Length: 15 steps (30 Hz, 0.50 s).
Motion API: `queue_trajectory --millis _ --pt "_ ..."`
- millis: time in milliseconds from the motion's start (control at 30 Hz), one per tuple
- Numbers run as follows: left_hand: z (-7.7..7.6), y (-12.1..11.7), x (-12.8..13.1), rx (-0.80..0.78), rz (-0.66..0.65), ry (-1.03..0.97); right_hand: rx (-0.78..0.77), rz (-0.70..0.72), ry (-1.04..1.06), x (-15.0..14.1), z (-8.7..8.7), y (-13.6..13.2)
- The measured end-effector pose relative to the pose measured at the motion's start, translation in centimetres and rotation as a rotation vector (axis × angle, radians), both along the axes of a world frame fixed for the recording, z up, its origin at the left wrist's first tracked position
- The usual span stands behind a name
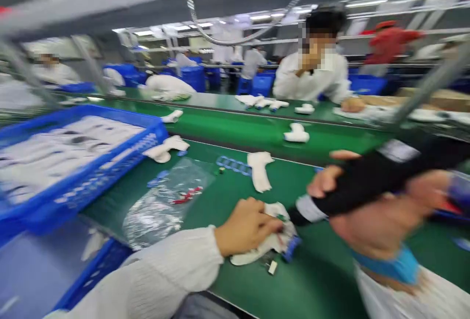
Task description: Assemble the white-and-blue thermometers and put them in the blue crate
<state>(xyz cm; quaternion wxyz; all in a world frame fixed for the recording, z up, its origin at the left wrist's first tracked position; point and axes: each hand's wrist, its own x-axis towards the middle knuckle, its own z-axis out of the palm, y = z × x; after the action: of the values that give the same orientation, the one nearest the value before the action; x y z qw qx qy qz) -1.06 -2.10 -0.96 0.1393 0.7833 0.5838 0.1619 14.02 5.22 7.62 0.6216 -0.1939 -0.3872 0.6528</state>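
My left hand (pixel 247 227) is on a white gun-shaped plastic shell (pixel 278 209) lying on the green bench, thumb and fingers pressed against it. Inside the shell a bit of green and a red wire show, and a blue part (pixel 292 249) sits at its edge. My right hand (pixel 382 223), blue band at the wrist, grips a black electric screwdriver (pixel 362 179), slightly blurred. Its dark tip points down-left and reaches the shell; the exact contact cannot be made out. A small white connector (pixel 272 267) rests just in front of the shell.
A blue crate (pixel 110 178) full of white shells stands at left. A clear plastic bag (pixel 154 211) with red wires (pixel 188 195), a blue lattice strip (pixel 234 164) and another shell (pixel 260 171) lie beyond my hands. Across the green conveyor (pixel 227 125) sits a co-worker (pixel 312 76).
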Motion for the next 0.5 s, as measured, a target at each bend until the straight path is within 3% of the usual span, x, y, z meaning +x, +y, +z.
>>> queue_trajectory --millis 67,200,500 --pt "-0.1 0.3 -0.4 -0.019 -0.037 -0.107 0.168 -0.070 -0.143 0.3 0.5 0.0" --pt "-0.2 0.4 -0.7 -0.069 -0.086 -0.152 0.308 -0.077 -0.168 -0.3 0.0 0.3" --pt "0.0 -0.3 -0.2 -0.004 -0.052 -0.114 0.377 0.107 -0.203 -0.9 -2.7 -0.2"
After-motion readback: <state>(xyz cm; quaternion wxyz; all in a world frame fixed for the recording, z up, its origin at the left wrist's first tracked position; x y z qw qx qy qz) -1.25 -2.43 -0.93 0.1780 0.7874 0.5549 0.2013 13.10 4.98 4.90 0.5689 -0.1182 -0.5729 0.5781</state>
